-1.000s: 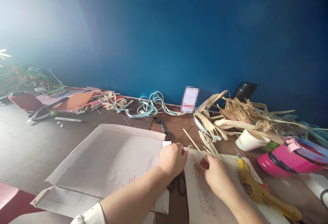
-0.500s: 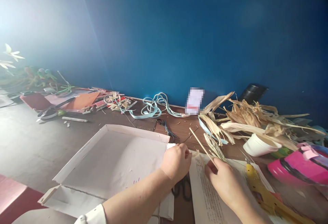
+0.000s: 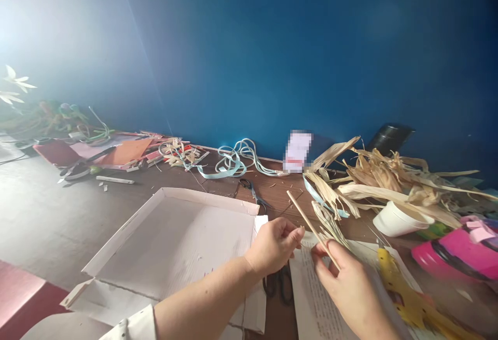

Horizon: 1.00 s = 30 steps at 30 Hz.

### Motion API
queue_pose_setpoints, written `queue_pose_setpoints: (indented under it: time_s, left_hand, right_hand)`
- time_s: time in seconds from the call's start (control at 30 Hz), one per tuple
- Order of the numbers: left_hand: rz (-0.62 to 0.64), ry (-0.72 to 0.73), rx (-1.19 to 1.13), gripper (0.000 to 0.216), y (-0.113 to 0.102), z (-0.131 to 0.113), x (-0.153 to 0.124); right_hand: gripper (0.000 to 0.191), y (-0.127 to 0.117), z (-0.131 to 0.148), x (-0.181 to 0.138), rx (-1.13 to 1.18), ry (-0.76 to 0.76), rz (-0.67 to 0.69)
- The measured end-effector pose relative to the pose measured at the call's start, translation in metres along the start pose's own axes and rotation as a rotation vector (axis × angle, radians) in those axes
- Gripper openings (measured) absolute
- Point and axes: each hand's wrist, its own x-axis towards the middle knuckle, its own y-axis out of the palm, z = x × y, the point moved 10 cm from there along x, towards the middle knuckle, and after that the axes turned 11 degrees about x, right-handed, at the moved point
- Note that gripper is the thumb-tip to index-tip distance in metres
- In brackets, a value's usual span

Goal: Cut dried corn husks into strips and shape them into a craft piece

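My right hand (image 3: 348, 283) holds a thin wooden stick (image 3: 307, 220), which slants up and to the left over a printed sheet (image 3: 315, 298). Close by on the left, my left hand (image 3: 274, 244) has thumb and fingers pinched together above the sheet's top edge. A small pale bit shows at its fingertips, too small to name. Beneath my left forearm lies an open white cardboard box lid (image 3: 187, 231). Black scissor handles (image 3: 286, 284) show between lid and sheet. Beyond my right hand is a bundle of thin dried strips (image 3: 330, 220).
A yellow glue gun (image 3: 404, 293) lies right of my right hand, near a white paper cup (image 3: 402, 219) and a pink container (image 3: 459, 252). Dried corn husks (image 3: 385, 168) pile up behind. Scissors (image 3: 252, 192), pale blue ribbon (image 3: 229, 166) and a pixelated upright card (image 3: 298, 151) stand or lie towards the blue wall.
My left hand has shifted right and turned, so its pinched fingertips now show nearer the stick. My right hand has moved slightly right, still holding the stick.
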Motion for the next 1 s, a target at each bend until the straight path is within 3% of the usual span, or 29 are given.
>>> queue_pose_setpoints:
  time_s: [0.33, 0.63, 0.77, 0.9, 1.0]
  left_hand:
    - [0.121, -0.120, -0.197, 0.016, 0.012, 0.014, 0.008]
    - [0.236, -0.147, -0.267, 0.021, 0.023, 0.023, 0.006]
    - [0.220, -0.129, -0.267, 0.025, 0.020, 0.020, 0.006]
    - [0.153, -0.171, -0.331, 0.030, 0.014, 0.020, 0.005]
    - [0.117, -0.190, -0.420, 0.038, 0.011, 0.021, 0.004]
  right_hand:
    - [0.016, -0.009, 0.005, 0.012, 0.377, 0.094, 0.045]
    - [0.018, -0.009, -0.024, 0.005, 0.371, 0.175, 0.110]
    - [0.029, -0.009, -0.036, 0.003, 0.436, 0.277, 0.090]
    - [0.053, -0.011, -0.055, -0.006, 0.557, 0.458, 0.009]
    - [0.057, -0.008, -0.065, -0.018, 0.711, 0.570, -0.049]
